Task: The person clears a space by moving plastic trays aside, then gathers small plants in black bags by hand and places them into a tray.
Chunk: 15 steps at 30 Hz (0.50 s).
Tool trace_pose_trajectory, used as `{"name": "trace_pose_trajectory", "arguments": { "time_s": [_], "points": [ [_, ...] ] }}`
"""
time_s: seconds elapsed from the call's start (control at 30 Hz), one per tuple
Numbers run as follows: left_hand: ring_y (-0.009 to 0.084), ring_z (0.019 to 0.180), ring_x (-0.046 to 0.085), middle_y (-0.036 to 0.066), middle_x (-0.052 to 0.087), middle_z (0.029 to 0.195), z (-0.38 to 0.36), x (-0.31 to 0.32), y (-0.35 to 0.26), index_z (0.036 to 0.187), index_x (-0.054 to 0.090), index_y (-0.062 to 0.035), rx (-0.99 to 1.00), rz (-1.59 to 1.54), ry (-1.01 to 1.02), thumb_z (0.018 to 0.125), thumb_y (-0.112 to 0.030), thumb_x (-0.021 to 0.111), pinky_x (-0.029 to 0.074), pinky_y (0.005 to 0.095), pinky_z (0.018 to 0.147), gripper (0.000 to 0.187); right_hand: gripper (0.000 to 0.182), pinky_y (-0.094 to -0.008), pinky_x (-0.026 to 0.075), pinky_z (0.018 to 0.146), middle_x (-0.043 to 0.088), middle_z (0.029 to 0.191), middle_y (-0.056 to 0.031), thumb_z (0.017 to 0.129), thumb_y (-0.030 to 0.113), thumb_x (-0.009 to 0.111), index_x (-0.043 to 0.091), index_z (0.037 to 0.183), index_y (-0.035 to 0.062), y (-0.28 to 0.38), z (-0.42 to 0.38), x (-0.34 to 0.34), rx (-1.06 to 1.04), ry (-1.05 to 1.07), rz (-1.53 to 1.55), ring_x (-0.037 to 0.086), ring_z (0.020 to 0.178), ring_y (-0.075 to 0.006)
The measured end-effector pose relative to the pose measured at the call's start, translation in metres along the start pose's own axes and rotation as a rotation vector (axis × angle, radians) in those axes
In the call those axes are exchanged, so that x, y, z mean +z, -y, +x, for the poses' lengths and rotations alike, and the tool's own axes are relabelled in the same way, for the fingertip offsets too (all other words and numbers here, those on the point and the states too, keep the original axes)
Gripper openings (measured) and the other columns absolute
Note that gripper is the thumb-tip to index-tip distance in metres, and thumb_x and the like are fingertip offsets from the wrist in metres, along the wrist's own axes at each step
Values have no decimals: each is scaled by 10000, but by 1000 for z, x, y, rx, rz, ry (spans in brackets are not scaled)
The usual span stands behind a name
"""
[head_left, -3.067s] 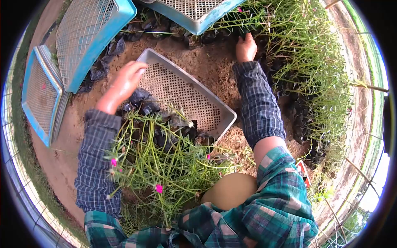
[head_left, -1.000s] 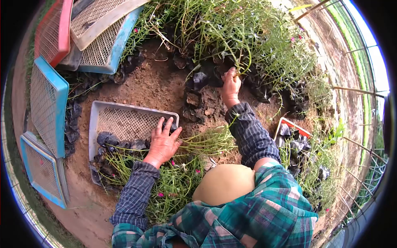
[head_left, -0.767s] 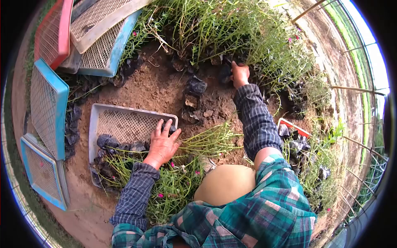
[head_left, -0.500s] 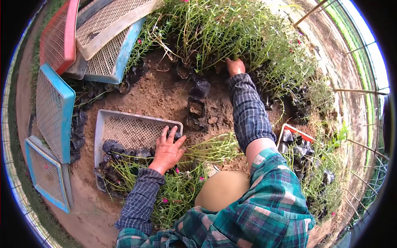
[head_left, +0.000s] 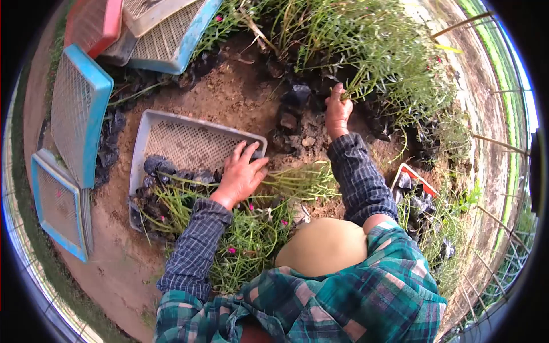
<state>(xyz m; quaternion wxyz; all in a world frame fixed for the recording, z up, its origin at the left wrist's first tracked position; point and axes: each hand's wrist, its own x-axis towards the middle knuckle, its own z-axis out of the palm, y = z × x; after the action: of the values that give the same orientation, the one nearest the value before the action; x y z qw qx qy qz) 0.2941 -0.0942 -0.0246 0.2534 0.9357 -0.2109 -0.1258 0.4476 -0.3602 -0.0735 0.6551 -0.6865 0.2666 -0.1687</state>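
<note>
A grey mesh-bottomed tray (head_left: pixel 191 137) lies on the soil, with black-bagged plants (head_left: pixel 166 167) along its near side and their green stems trailing toward the person. Over the tray's right end rests my left hand (head_left: pixel 241 173), fingers spread, touching a dark bag at the corner. My right hand (head_left: pixel 338 111) is closed at the edge of the tall green plants (head_left: pixel 366 51), its fingers around stems at their base. Part of what it grips is hidden by leaves. Between the hands and beyond sits a black bag of soil (head_left: pixel 288 121).
Blue trays (head_left: pixel 73 114) stand and lean at the left, a red tray (head_left: pixel 94 26) behind them. A red-and-white tray (head_left: pixel 420 182) with bagged plants is at the right. Wooden sticks (head_left: pixel 500 144) jut in from the right edge.
The view has shifted, so the trays sit higher in it. My right hand has drawn back from within the foliage and shows more, closed on stems. My left hand stays at the tray's corner.
</note>
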Motion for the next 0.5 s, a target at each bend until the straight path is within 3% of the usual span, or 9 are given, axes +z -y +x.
{"name": "trace_pose_trajectory", "arguments": {
  "time_s": [0.03, 0.1, 0.13, 0.2, 0.3, 0.4, 0.43, 0.47, 0.5],
  "points": [
    [370, 1308, 288, 125, 372, 1402, 0, 0, 5, 1192, 606, -183, -47, 0, 12, 890, -360, 533, 295, 495, 1033, 358, 428, -244, 344, 460, 513, 599, 14, 905, 472, 558, 579, 742, 76, 6, -11, 3, 10, 84, -34, 440, 506, -70],
    [256, 1173, 493, 97, 551, 1229, 3, 1, 18, 1130, 609, -68, -132, -815, -267, 975, -354, 442, 381, 357, 991, 366, 413, -225, 285, 409, 458, 563, 37, 917, 465, 541, 538, 720, 102, 34, -45, 19, 127, 281, 95, 385, 483, -47],
    [207, 1166, 498, 84, 541, 1247, 2, -5, 27, 1163, 577, -44, -223, -952, -315, 993, -424, 362, 378, 361, 993, 468, 408, -225, 276, 397, 436, 542, 48, 925, 454, 534, 533, 711, 107, 50, -60, 26, 212, 386, 169, 376, 483, -40],
    [225, 1211, 459, 94, 507, 1288, -5, -15, 40, 1242, 500, -30, -456, -1275, -445, 991, -482, 298, 343, 391, 1028, 555, 370, -190, 275, 363, 452, 586, 52, 926, 475, 513, 516, 774, 138, 75, -95, 47, 308, 485, 259, 354, 437, -34],
    [249, 1234, 427, 108, 464, 1329, -11, -38, 62, 1307, 429, -74, -597, -1295, -618, 928, -623, 299, 321, 461, 1038, 679, 355, -195, 310, 362, 479, 594, 25, 939, 459, 492, 511, 784, 140, 91, -141, 72, 447, 725, 330, 407, 453, -50],
    [268, 1258, 397, 124, 388, 1406, -10, -58, 63, 1366, 387, -83, -714, -1184, -631, 957, -578, 272, 284, 452, 1067, 653, 325, -226, 369, 376, 546, 663, -11, 956, 405, 472, 538, 868, 100, 66, -187, 86, 413, 973, 318, 494, 501, -71],
    [260, 1271, 385, 124, 397, 1402, -9, -45, 81, 1381, 376, -79, -543, -1137, -625, 979, -532, 250, 251, 401, 1095, 619, 277, -256, 423, 445, 572, 733, -50, 949, 353, 488, 544, 959, 82, 57, -200, 87, 387, 1090, 154, 536, 567, -115],
    [243, 1259, 405, 129, 433, 1375, -7, -34, 89, 1363, 401, -55, -440, -1036, -578, 998, -466, 276, 283, 346, 1080, 564, 264, -287, 477, 515, 598, 804, -89, 942, 301, 504, 550, 1050, 65, 46, -208, 84, 361, 1200, -14, 577, 634, -158],
    [240, 1246, 424, 136, 456, 1351, -5, -27, 85, 1348, 416, -44, -449, -907, -491, 1000, -434, 304, 303, 342, 1066, 535, 307, -331, 491, 624, 594, 887, -125, 911, 261, 534, 520, 1145, 62, 18, -212, 77, -202, 1210, -103, 583, 743, -213]
  ]
}}
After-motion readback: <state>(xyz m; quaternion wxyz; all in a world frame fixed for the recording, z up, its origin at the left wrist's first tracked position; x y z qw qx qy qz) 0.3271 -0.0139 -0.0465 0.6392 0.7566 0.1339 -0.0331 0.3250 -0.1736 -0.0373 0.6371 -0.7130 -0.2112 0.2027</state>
